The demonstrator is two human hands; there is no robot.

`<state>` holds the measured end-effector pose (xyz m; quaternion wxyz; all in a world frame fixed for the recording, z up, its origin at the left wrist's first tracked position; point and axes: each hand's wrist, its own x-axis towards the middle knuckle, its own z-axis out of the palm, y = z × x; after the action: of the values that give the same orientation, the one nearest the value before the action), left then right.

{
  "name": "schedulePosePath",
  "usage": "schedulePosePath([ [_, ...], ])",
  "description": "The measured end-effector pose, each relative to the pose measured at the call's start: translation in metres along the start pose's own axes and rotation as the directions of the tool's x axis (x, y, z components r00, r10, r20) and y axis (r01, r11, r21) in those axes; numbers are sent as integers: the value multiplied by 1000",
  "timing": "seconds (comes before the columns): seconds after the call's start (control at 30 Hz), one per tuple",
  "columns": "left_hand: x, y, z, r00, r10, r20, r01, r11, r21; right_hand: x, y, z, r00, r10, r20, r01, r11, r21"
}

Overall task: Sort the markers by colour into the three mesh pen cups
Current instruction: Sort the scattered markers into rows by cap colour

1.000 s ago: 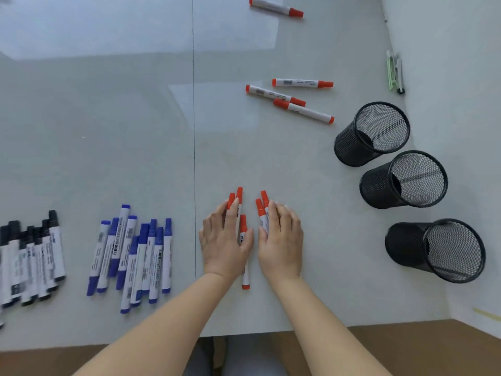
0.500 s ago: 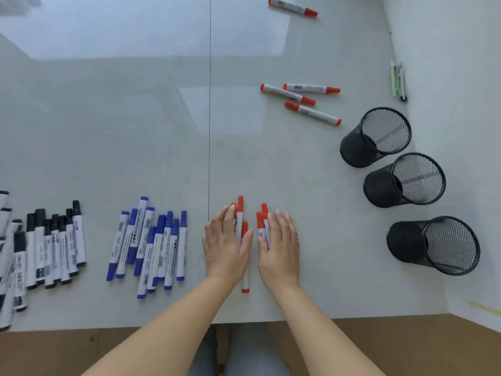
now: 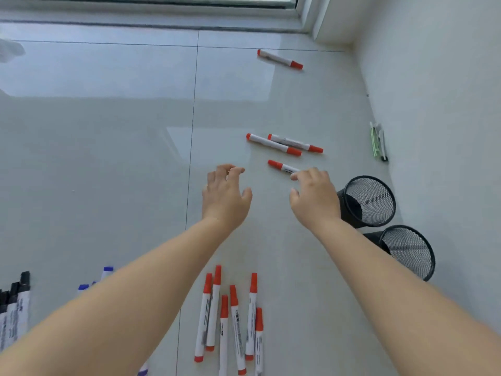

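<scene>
Both hands spread and empty: right hand (image 3: 314, 198) fingertips touching a red marker (image 3: 282, 167), left hand (image 3: 226, 196) just beside; six red markers (image 3: 230, 321) behind.

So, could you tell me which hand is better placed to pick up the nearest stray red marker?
Right. The right hand has fingertips at the red marker, apparently touching; the left hand hovers open, farther left.

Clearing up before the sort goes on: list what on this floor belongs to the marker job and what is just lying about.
Job:
- red markers, six grouped near
- stray red markers, four farther out
- blue markers
- black markers
- mesh pen cups, two in view

Lying about:
- green clip-like item by the wall
</scene>
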<state>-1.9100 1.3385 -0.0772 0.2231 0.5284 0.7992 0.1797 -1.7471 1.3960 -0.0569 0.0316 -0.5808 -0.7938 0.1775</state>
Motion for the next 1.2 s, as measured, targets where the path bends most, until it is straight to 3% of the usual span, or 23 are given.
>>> schedulePosePath([
  [0.2,107,12,13,958,282,49,-286,931,227,58,9,21,994,-30,104,59,957,-282],
  [0.33,151,22,32,859,445,252,-507,808,300,74,11,18,974,-49,219,114,949,-293],
  [0.43,174,32,40,839,497,222,-543,791,280,98,19,-11,982,-18,187,56,979,-198],
  [0.53,186,25,45,886,454,89,-459,839,290,145,27,-43,995,-5,95,16,993,-118],
  [0.63,195,14,46,975,205,-88,-182,960,213,206,33,-53,1000,-8,3,8,999,-32],
  [0.77,204,15,47,987,22,-158,8,983,186,286,35,-34,991,11,-135,-8,1000,25],
  [1.0,203,19,47,962,20,-272,35,979,198,405,22,-10,955,-87,-283,72,995,-63],
  [1.2,203,21,45,956,52,-288,18,972,235,445,11,-3,954,-146,-261,110,983,-148],
])
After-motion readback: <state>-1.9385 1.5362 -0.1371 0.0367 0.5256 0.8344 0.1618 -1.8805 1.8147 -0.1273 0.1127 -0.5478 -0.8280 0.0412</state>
